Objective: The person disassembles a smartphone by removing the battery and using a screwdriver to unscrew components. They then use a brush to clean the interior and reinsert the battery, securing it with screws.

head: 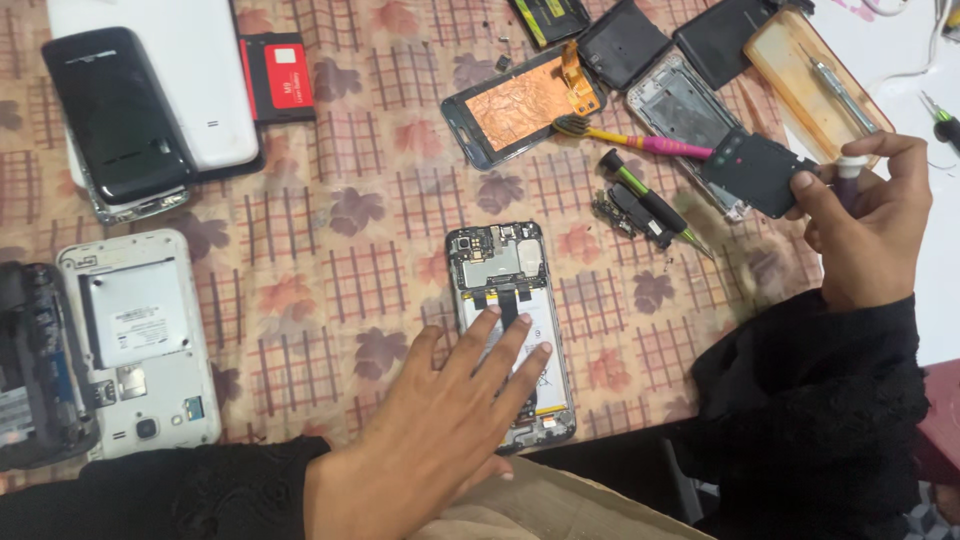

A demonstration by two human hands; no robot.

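An opened phone [497,262] with its back cover off lies on the patterned tablecloth, circuit board and white battery exposed. My left hand [440,420] rests flat on its battery, fingers spread. My right hand [868,225] is raised at the right and grips a small black rectangular part [757,172] together with a thin tool [851,172] whose tip is hidden.
A green-and-black screwdriver [648,200] and a pink-handled brush [630,137] lie beyond the phone. A copper-backed screen [520,104], a metal frame [683,108], black covers, a red battery [280,75] and several dismantled phones [140,330] crowd the cloth [330,250].
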